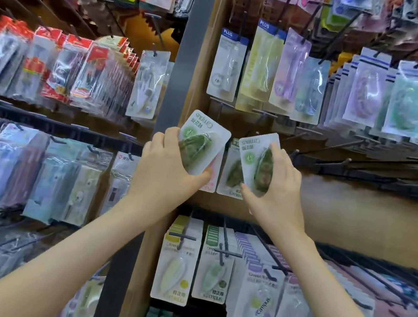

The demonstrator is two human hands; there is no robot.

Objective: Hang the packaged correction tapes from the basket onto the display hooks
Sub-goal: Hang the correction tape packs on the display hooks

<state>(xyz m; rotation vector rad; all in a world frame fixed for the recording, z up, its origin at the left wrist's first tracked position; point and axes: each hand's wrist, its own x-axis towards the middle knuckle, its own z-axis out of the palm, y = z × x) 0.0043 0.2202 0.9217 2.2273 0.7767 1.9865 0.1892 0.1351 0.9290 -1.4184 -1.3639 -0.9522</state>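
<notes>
Left hand [162, 167] grips left tape [201, 140], right hand [276, 194] grips right tape [254, 152], flanking the hung green pack [234, 175], both look inverted, so we'd flip first.

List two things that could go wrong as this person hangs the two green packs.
1. Both hands are full: the left hand grips the left green pack, the right hand the right green pack, so neither is free to steady anything.
2. Both packs' print reads upside down; turning them one-handed may drop one or knock the hanging green pack between them.
</notes>
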